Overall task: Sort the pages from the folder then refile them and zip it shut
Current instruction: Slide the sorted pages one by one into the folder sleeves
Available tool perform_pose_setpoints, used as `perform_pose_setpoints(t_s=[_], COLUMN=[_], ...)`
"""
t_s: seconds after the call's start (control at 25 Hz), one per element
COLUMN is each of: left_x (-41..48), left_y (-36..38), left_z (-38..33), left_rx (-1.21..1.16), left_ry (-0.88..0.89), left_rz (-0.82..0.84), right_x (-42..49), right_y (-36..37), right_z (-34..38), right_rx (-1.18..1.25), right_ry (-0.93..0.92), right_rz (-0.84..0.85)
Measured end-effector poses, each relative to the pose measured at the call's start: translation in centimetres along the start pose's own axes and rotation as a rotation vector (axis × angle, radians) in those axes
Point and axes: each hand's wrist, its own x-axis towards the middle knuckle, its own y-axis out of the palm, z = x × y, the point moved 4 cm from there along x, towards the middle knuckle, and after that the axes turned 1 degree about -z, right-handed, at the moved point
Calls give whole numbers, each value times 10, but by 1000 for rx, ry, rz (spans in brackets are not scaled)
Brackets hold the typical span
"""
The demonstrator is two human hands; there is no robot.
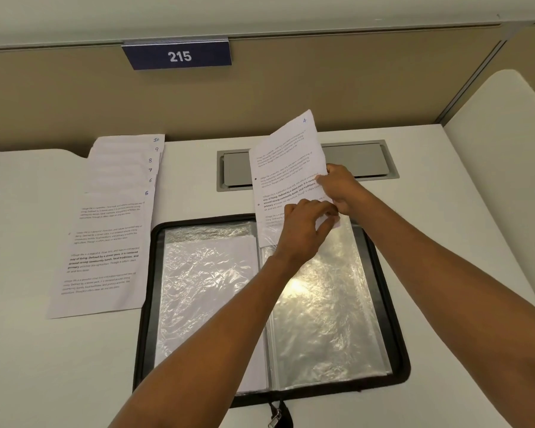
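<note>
The right hand [342, 186] pinches the right edge of a printed page [286, 162] between thumb and curled fingers, holding it nearly upright and tilted slightly to one o'clock. Just below it, at seven o'clock, the left hand [306, 230] is curled round the page's lower edge, fingertips bent in where the paper meets the mouth of a clear plastic sleeve [322, 304]. The page's bottom end sits in that mouth; a handwritten 4 marks its top corner. The sleeve is the right-hand leaf of an open black zip folder [145, 304] lying flat on the white desk [44, 366], directly under both forearms. Its left-hand sleeve [207, 288] shows a white sheet inside. The zip pull [277, 415] hangs off the folder's near edge at six o'clock. At nine o'clock from the hands lies a fanned stack of pages [105, 242], numbered 5 to 10 at the corners. Behind the held page, at twelve o'clock, is a grey desk hatch [359, 159], and at eleven o'clock a blue sign [178, 55] reads 215.
</note>
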Motion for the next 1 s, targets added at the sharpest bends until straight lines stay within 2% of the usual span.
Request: perform_pose_setpoints(t_s=[0.08, 0.24, 0.32, 0.4, 0.52, 0.76, 0.92, 1.0], left_x=[7, 21, 26, 29, 27, 21, 18, 17], left_y=[1, 0, 4, 9, 16, 21, 24, 25], left_z=[7, 11, 11, 9, 6, 2, 1, 0], left_rx=[-87, -142, -97, -42, -14, 66, 35, 52], left_ry=[-56, -158, -163, -161, -197, -254, -250, -239], left_rz=[-30, -51, -34, -38, -71, -110, -146, -180], right_x=[-1, 3, 1, 6, 13, 15, 19, 21], right_y=[-3, -25, -34, -38, -37, -39, -38, -38], right_z=[-3, -4, -4, -3, 1, -12, -5, -7], right_rx=[29, -382, -479, -441, -261, -509, -370, -469], right_ry=[80, 155, 193, 134, -3, 167, 18, 42], right_rz=[54, 195, 264, 233, 107, 293, 189, 252])
